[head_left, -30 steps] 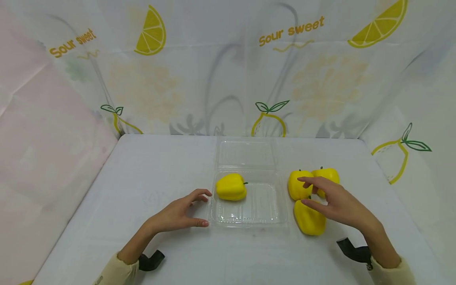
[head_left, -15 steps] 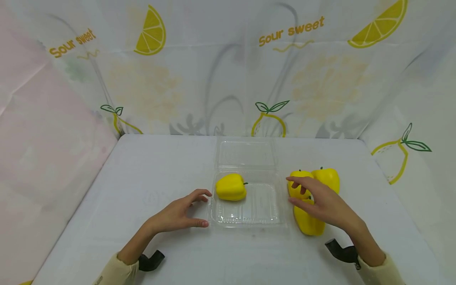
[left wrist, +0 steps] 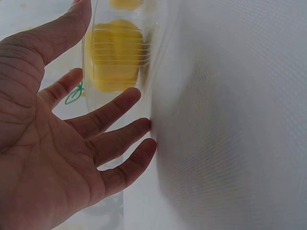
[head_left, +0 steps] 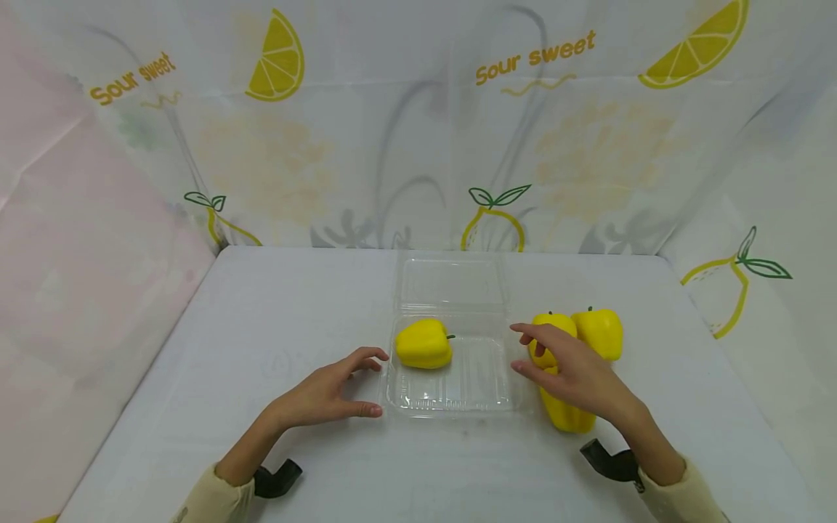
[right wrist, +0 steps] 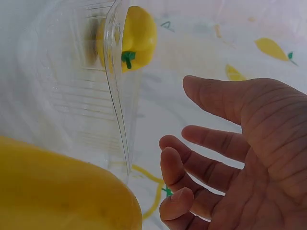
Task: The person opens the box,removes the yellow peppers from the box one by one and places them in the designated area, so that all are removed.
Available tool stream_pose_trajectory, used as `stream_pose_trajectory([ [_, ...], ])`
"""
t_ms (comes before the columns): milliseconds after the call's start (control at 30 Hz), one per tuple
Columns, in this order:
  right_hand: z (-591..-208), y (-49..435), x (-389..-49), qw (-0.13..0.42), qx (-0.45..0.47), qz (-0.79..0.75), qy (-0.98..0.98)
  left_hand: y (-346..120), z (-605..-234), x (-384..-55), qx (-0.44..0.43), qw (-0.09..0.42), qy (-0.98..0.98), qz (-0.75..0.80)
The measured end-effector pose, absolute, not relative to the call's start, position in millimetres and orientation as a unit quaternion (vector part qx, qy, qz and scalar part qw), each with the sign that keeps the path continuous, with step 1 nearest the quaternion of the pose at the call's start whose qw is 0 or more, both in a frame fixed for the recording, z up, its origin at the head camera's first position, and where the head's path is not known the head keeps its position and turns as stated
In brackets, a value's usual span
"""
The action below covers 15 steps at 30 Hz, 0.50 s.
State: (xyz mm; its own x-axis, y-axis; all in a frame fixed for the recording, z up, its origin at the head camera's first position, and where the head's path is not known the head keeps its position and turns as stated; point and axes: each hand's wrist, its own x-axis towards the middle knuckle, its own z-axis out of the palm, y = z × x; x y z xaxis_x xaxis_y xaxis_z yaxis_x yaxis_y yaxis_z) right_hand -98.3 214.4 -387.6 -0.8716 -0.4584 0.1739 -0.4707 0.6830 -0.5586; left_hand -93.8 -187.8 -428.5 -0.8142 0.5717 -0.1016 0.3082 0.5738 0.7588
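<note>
A clear plastic clamshell box (head_left: 484, 378) lies with its lid folded back on the white table. One yellow bell pepper (head_left: 423, 344) rests on its side in the box's left part, its green stem facing right. My left hand (head_left: 327, 392) is at the box's left edge, fingers spread and holding nothing; its palm (left wrist: 53, 163) shows in the left wrist view. My right hand (head_left: 575, 370) hovers by the box's right edge, fingers loosely bent, nothing in them. Beneath and behind it are three more yellow bell peppers (head_left: 600, 333), two partly hidden by the hand.
The open lid (head_left: 453, 282) reaches toward the back of the table (head_left: 294, 305). A printed lemon curtain (head_left: 366, 145) hangs behind and at the sides. Black curved pieces (head_left: 278, 479) are worn at both wrists, beside the cream sleeves (head_left: 219, 497).
My right hand has moved left over the peppers to the box's right edge, uncovering the back right pepper. The left hand, the box and the peppers have stayed where they were.
</note>
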Motion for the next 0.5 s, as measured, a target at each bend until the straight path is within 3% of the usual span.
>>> stream_pose_trajectory([
  [500,-395,193,-99,0.007,0.243,0.314,-0.918,-188,-430,-95,0.256,0.167,0.870,0.386],
])
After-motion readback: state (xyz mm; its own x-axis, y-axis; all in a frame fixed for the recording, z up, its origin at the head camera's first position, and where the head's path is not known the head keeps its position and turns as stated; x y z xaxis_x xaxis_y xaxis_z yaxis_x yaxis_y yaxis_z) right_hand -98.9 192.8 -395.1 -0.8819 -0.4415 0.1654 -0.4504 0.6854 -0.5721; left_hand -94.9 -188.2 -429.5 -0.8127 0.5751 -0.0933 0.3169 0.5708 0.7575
